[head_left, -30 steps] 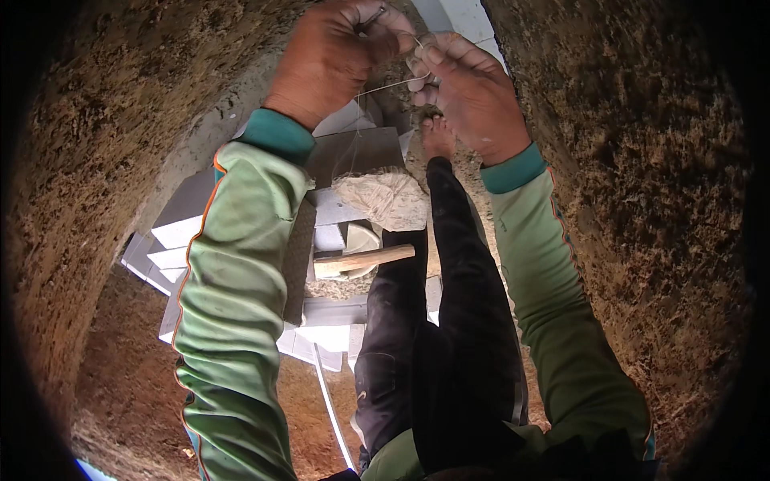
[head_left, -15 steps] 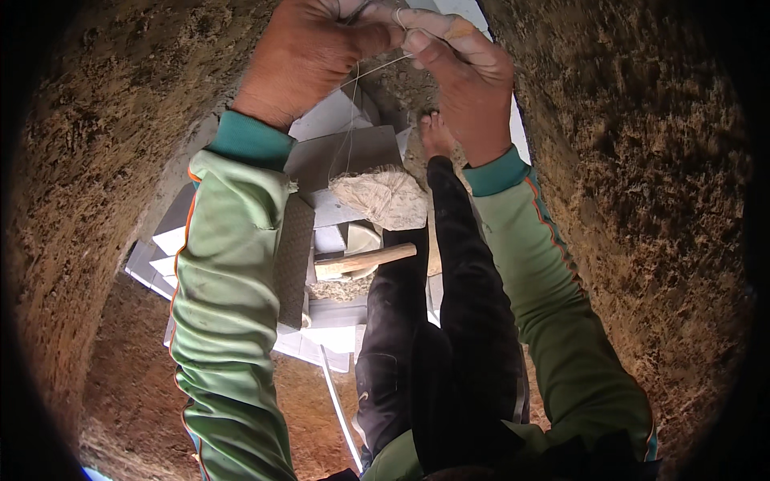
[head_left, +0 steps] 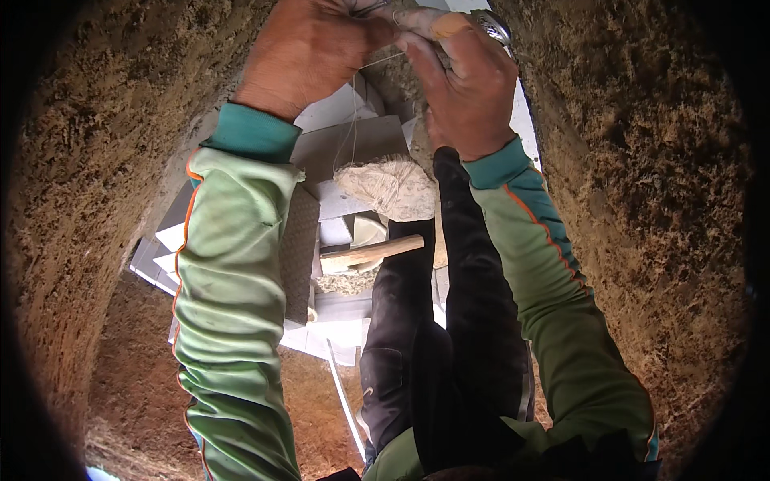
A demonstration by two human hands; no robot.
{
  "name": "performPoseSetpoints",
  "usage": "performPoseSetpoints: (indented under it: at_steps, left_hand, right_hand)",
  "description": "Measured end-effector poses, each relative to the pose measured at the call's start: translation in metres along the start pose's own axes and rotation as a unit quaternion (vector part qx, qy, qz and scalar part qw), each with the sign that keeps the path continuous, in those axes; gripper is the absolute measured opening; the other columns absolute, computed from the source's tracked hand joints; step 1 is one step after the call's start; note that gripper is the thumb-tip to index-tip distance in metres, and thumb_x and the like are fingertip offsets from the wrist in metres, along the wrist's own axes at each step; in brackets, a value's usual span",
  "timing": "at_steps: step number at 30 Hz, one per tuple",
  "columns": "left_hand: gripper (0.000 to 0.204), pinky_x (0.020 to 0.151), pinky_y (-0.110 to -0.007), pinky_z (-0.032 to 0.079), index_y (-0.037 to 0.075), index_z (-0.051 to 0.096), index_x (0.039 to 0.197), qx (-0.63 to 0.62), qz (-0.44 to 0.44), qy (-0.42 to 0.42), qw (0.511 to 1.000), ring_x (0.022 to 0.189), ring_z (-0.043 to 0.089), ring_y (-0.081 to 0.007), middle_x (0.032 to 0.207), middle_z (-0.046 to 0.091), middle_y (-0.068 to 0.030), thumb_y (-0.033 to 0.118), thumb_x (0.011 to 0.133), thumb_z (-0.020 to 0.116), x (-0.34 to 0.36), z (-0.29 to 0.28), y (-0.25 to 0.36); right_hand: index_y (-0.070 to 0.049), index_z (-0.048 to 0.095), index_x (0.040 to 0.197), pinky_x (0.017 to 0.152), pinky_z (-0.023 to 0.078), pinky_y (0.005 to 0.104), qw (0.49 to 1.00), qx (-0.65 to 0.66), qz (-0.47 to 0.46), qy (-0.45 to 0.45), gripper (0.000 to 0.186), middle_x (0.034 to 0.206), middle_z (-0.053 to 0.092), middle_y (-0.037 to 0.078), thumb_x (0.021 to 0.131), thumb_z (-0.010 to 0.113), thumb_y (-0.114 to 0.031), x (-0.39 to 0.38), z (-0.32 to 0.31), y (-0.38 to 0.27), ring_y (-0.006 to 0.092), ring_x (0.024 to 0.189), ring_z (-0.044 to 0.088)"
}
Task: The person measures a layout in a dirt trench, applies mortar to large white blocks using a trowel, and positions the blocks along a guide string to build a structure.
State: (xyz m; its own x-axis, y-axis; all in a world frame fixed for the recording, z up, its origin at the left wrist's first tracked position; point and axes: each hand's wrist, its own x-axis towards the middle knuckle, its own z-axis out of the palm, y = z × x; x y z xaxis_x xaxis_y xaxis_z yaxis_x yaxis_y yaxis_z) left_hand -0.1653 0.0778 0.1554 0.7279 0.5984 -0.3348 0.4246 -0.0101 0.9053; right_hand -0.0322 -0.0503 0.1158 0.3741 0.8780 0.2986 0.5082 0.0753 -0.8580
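High in the view, my left hand (head_left: 309, 52) is closed around thin white string (head_left: 380, 59) and a small dark piece, perhaps wire or a nail, too small to make out. My right hand (head_left: 465, 84) pinches the string at its fingertips, close beside the left. Two loose strands hang toward a pale lump wound with string (head_left: 385, 188). Below it a short wooden stick (head_left: 369, 253) lies across a cream container (head_left: 367, 228).
Rough earthen walls (head_left: 626, 176) rise on both sides. Grey and white tiles (head_left: 337, 148) are stacked below, with a pale long strip (head_left: 345, 397) near the lower edge. My dark-trousered legs (head_left: 477, 289) reach down the middle. A shiny metal object (head_left: 496, 26) shows at top right.
Both hands have moved slightly: the left shifted leftward, the right turned and its forearm drew inward, now covering the bare foot. A shiny metal object has come into view at top right.
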Motion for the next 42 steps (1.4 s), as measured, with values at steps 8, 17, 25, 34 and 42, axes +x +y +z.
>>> performPoseSetpoints:
  at_steps: [8, 17, 25, 34, 42]
  left_hand:
    - [0.007, 0.052, -0.028, 0.039, 0.0, 0.071, 0.084, -0.025, -0.088, -0.022, 0.996, 0.057, 0.048, -0.0074, 0.063, 0.056, 0.0007, 0.001, 0.09, 0.069, -0.006, -0.012, 0.017]
    - [0.007, 0.047, -0.026, 0.037, 0.001, 0.076, 0.09, -0.006, -0.125, -0.001, 0.992, 0.053, 0.048, -0.0061, 0.061, 0.059, 0.0031, 0.006, 0.093, 0.071, -0.006, -0.009, 0.02]
    - [0.007, 0.052, -0.027, 0.041, 0.001, 0.075, 0.09, -0.03, -0.071, -0.004, 0.997, 0.058, 0.052, -0.008, 0.066, 0.064, 0.0001, 0.005, 0.093, 0.071, -0.006, -0.011, 0.017]
    - [0.006, 0.065, -0.03, 0.049, 0.001, 0.075, 0.094, -0.009, -0.052, -0.041, 0.998, 0.07, 0.059, -0.0125, 0.078, 0.072, -0.0048, 0.005, 0.092, 0.071, -0.004, -0.01, 0.012]
    - [0.007, 0.051, -0.025, 0.042, 0.001, 0.075, 0.091, -0.072, -0.101, -0.041, 0.991, 0.058, 0.053, -0.0058, 0.069, 0.065, 0.002, 0.007, 0.092, 0.07, -0.005, -0.012, 0.008]
  right_hand:
    - [0.0, 0.071, 0.099, 0.073, 0.055, 0.0345, 1.0, 0.007, 0.015, -0.02, 0.01, 0.091, 0.072, 0.014, 0.091, 0.07, -0.007, 0.009, -0.011, 0.011, 0.0258, 0.082, 0.071]
    - [-0.001, 0.069, 0.095, 0.07, 0.054, 0.0333, 0.999, 0.003, 0.035, -0.032, 0.009, 0.087, 0.07, 0.014, 0.088, 0.072, -0.005, 0.009, -0.011, -0.001, 0.0273, 0.077, 0.069]
    - [-0.003, 0.067, 0.093, 0.067, 0.054, 0.0366, 1.0, -0.018, -0.015, -0.015, 0.01, 0.086, 0.07, 0.014, 0.085, 0.072, -0.003, 0.01, -0.004, -0.002, 0.0298, 0.076, 0.07]
    - [-0.001, 0.067, 0.097, 0.072, 0.051, 0.0306, 0.998, 0.039, 0.045, -0.014, 0.011, 0.089, 0.068, 0.01, 0.09, 0.068, -0.009, 0.005, -0.005, 0.005, 0.02, 0.078, 0.064]
    - [-0.002, 0.067, 0.098, 0.068, 0.049, 0.0277, 0.993, 0.073, 0.076, 0.06, 0.014, 0.088, 0.067, 0.008, 0.085, 0.07, -0.001, 0.003, 0.0, -0.004, 0.015, 0.076, 0.062]
